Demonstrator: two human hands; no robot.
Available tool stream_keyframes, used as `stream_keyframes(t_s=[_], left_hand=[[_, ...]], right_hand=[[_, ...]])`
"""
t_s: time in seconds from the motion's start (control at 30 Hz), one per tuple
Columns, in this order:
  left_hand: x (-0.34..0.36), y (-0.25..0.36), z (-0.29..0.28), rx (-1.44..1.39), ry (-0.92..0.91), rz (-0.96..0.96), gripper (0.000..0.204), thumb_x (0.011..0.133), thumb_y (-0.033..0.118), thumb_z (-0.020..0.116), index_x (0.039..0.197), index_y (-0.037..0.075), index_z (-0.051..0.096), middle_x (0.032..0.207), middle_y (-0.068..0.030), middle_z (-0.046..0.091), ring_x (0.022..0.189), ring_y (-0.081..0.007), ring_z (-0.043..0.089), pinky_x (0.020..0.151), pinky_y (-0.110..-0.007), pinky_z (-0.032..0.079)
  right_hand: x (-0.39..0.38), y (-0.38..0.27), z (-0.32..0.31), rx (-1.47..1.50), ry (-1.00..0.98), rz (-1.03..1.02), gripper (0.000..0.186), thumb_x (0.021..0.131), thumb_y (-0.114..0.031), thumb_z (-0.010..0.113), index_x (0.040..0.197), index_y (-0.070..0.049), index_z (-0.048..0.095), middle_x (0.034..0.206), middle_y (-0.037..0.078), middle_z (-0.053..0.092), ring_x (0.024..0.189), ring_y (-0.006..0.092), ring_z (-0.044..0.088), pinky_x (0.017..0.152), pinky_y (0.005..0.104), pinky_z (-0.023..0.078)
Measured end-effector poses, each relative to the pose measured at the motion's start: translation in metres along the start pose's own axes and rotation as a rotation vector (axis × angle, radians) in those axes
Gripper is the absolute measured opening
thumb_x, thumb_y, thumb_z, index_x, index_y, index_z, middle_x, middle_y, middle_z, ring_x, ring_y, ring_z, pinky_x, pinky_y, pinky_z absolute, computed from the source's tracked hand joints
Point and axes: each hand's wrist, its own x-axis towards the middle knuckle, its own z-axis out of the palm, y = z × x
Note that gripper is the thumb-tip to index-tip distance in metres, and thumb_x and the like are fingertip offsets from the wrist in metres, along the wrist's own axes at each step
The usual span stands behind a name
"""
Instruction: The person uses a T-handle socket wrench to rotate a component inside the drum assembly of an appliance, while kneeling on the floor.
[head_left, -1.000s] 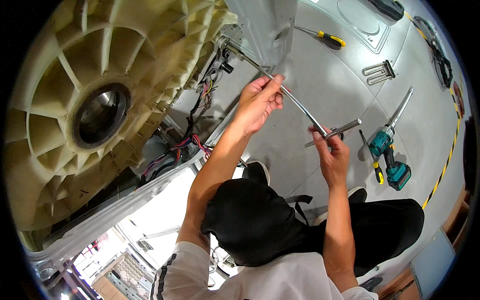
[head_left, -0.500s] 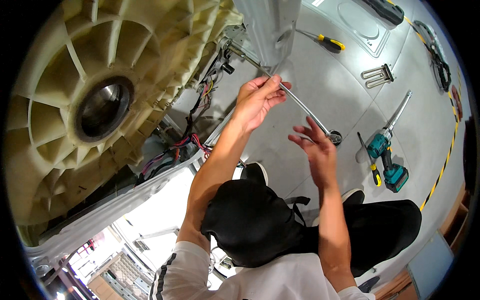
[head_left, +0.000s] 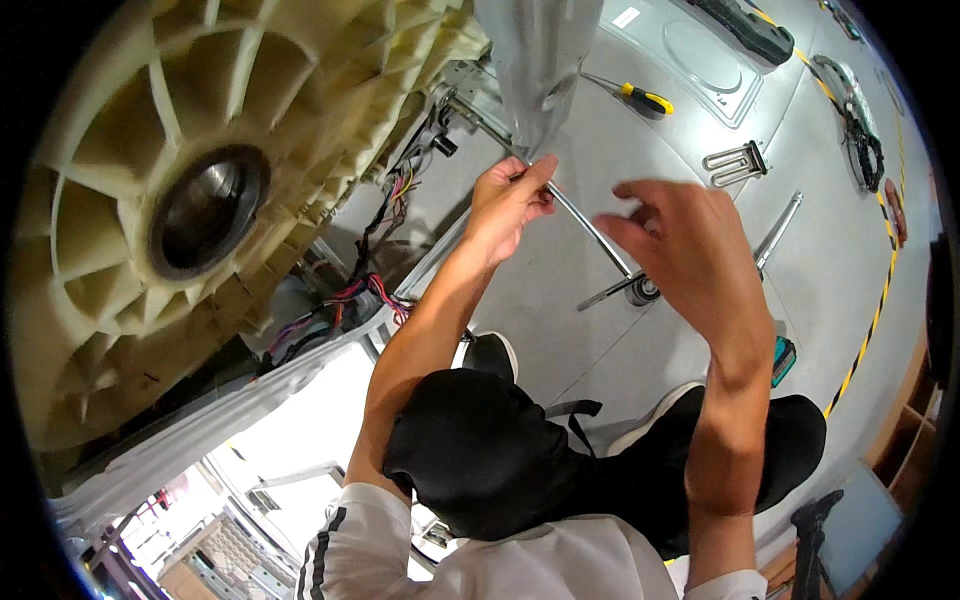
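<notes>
My left hand is closed around the long silver shaft of a T-handle wrench, whose far end sits at a metal bracket beside a large cream ribbed plastic tub with a dark central hub. My right hand is raised over the wrench's handle end, fingers apart and loosely bent, holding nothing; it partly covers the crossbar and a round metal piece there. Coloured wires hang under the tub. A pale metal panel stands just beyond my left hand.
On the grey tiled floor lie a yellow screwdriver, a U-shaped heating element, a flat metal plate, a mostly hidden teal drill, dark cables and striped tape. A wooden compartment box is at right.
My right hand has let go of the wrench's crossbar and lifted nearer the camera, now covering much of the drill. The crossbar has turned. My left hand stays on the shaft.
</notes>
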Motion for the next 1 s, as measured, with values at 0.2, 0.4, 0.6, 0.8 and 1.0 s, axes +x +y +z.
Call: stream_keyframes(t_s=[0.2, 0.4, 0.6, 0.8, 1.0], left_hand=[[-0.003, 0.002, 0.008, -0.024, 0.015, -0.034, 0.026, 0.077, 0.023, 0.071, 0.079, 0.005, 0.052, 0.068, -0.0029, 0.055, 0.058, -0.0103, 0.053, 0.056, -0.025, 0.047], [-0.006, 0.001, -0.011, -0.194, -0.145, -0.065, 0.02, 0.082, 0.02, 0.065, 0.087, 0.002, 0.057, 0.079, -0.0051, 0.061, 0.063, -0.0102, 0.054, 0.063, -0.024, 0.048], [-0.009, 0.0, -0.015, -0.104, -0.107, -0.043, 0.018, 0.084, 0.017, 0.063, 0.09, 0.001, 0.058, 0.083, -0.0072, 0.064, 0.068, -0.0108, 0.058, 0.067, -0.025, 0.051], [-0.007, 0.002, -0.015, -0.013, -0.008, -0.062, 0.022, 0.081, 0.02, 0.066, 0.087, 0.0, 0.058, 0.078, -0.0067, 0.063, 0.067, -0.012, 0.059, 0.064, -0.025, 0.051], [0.0, -0.002, -0.017, -0.013, -0.078, -0.07, 0.026, 0.082, 0.023, 0.065, 0.09, -0.001, 0.058, 0.074, -0.0058, 0.061, 0.064, -0.0128, 0.057, 0.06, -0.024, 0.049]], right_hand=[[0.048, -0.008, 0.052, -0.607, -0.282, -0.083, 0.008, 0.074, -0.014, 0.063, 0.081, -0.011, 0.066, 0.079, 0.008, 0.065, 0.076, 0.0259, 0.064, 0.061, 0.0343, 0.049], [0.054, 0.014, 0.074, -0.522, -0.167, -0.218, 0.017, 0.076, -0.021, 0.066, 0.075, -0.004, 0.063, 0.072, 0.009, 0.063, 0.069, 0.0284, 0.061, 0.059, 0.0367, 0.048], [0.067, 0.022, 0.066, -0.346, -0.458, -0.085, 0.017, 0.076, -0.02, 0.062, 0.085, -0.006, 0.063, 0.081, 0.012, 0.064, 0.079, 0.0302, 0.062, 0.068, 0.0427, 0.049], [0.068, 0.016, 0.063, -0.48, -0.492, -0.197, 0.029, 0.07, -0.026, 0.07, 0.085, -0.002, 0.062, 0.077, 0.016, 0.063, 0.082, 0.0305, 0.062, 0.069, 0.0401, 0.05], [0.083, 0.02, 0.07, -0.466, -0.58, -0.273, 0.016, 0.073, -0.012, 0.062, 0.075, 0.004, 0.059, 0.072, 0.016, 0.063, 0.073, 0.0289, 0.063, 0.066, 0.0354, 0.051]])
